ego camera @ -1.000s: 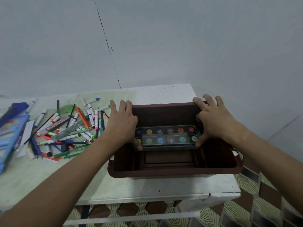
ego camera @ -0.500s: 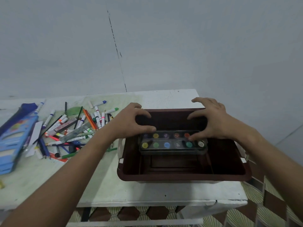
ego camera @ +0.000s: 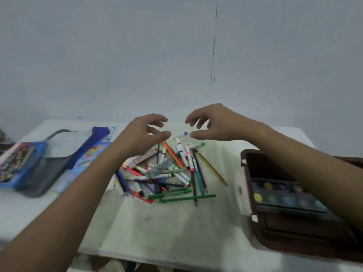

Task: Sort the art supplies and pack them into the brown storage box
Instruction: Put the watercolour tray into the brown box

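Note:
The brown storage box stands at the right edge of the table, and a watercolour palette with round paint pans lies inside it. A loose pile of markers, pens and pencils lies in the middle of the table. My left hand and my right hand hover side by side over the far end of that pile, fingers curled and apart, holding nothing. A white marker with a blue cap lies just below the gap between my fingertips.
A blue pencil case lies open at the left, with a blue packet and a dark pouch beside it. A grey wall rises behind the white table. Its front edge is near the bottom of the view.
Both hands let go of the palette, which stays in the box, and moved left over the pile of markers. The view has swung left, so the box sits at the right.

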`<state>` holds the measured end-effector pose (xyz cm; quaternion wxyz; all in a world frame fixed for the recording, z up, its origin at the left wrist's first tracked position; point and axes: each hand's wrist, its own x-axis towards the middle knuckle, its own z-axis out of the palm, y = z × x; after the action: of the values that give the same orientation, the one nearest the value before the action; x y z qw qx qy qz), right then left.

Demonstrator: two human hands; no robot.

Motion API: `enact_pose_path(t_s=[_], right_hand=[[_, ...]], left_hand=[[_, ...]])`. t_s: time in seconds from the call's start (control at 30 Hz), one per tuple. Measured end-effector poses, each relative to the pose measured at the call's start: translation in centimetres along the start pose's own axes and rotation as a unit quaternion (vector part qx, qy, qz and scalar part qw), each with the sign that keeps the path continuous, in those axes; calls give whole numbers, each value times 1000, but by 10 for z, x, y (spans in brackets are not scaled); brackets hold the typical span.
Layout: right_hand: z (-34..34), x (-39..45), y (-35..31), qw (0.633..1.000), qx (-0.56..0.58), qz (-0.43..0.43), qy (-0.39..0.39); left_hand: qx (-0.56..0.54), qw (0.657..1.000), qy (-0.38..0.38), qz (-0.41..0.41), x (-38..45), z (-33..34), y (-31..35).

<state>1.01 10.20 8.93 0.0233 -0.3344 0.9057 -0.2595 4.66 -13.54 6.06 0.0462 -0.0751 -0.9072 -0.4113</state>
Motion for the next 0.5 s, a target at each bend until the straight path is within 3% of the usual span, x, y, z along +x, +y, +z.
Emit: enact_pose_path(t_s=[0.23, 0.5], right_hand=[[104, 135, -97, 998, 63, -2, -5], [250, 214, -172, 981, 189, 49, -15]], left_hand=[[43, 997, 39, -47, -17, -126, -131], [134, 966, 126, -179, -64, -234, -263]])
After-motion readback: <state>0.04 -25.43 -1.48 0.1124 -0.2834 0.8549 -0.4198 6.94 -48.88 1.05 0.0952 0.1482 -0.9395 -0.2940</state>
